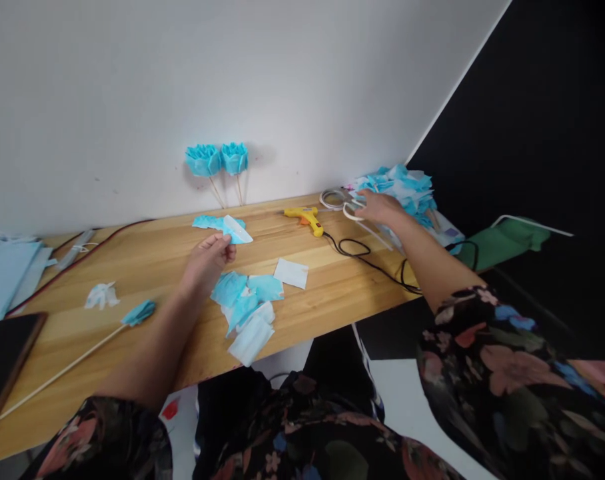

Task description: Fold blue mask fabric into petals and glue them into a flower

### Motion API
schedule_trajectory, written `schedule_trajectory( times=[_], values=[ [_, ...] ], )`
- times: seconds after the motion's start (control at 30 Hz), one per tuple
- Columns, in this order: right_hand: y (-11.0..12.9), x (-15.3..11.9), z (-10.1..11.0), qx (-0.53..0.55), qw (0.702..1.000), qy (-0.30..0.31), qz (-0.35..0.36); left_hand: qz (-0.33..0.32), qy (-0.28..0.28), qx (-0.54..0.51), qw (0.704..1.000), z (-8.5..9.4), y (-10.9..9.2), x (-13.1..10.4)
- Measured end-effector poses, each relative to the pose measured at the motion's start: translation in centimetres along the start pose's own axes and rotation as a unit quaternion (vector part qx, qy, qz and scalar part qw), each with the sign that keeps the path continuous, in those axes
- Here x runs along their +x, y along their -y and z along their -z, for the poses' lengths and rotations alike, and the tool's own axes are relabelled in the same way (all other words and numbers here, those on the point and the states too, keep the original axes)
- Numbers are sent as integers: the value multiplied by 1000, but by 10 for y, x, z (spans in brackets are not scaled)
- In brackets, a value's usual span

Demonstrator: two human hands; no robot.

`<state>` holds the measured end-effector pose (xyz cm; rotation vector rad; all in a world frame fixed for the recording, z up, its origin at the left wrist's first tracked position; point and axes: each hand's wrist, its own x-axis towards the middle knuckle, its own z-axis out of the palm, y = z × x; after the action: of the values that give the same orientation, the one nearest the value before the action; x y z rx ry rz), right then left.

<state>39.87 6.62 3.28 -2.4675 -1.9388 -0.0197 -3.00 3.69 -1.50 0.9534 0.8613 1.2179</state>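
My left hand (213,257) pinches a folded piece of blue-and-white fabric (238,231) above the wooden table. Behind that piece lies a strip of blue fabric (207,221). Off to the right, my right hand (381,207) has its fingers at the white loop handles of a pair of scissors (351,213), beside a heap of blue and white fabric pieces (407,190). Several cut blue petals (245,300) lie in front of my left hand, with a pale rectangular piece (291,273) at their right.
Two blue fabric flowers (203,161) on sticks lean against the wall. A yellow glue gun (306,217) with a black cord (352,250) lies mid-table. At left are a stick with a blue bud (138,313), a dark tablet-like object (10,360) and stacked blue sheets (10,270).
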Motion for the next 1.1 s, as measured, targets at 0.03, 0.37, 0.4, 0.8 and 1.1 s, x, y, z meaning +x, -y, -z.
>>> schedule_trajectory(
  times=[0.03,0.37,0.4,0.8,1.1],
  values=[
    [-7,3,3,-16,1000,10,-2,-4,-1,-2,1000,0,0,0],
    [-30,-40,5,-31,996,81,17,8,-5,0,1000,-1,4,0],
    [-29,-46,1,-37,995,88,14,11,-9,1,1000,-2,3,-1],
    [-11,-67,7,495,859,126,20,16,-14,-13,1000,-3,2,-1],
    [5,-61,5,621,761,184,13,-1,-10,-13,1000,-1,1,1]
  ],
)
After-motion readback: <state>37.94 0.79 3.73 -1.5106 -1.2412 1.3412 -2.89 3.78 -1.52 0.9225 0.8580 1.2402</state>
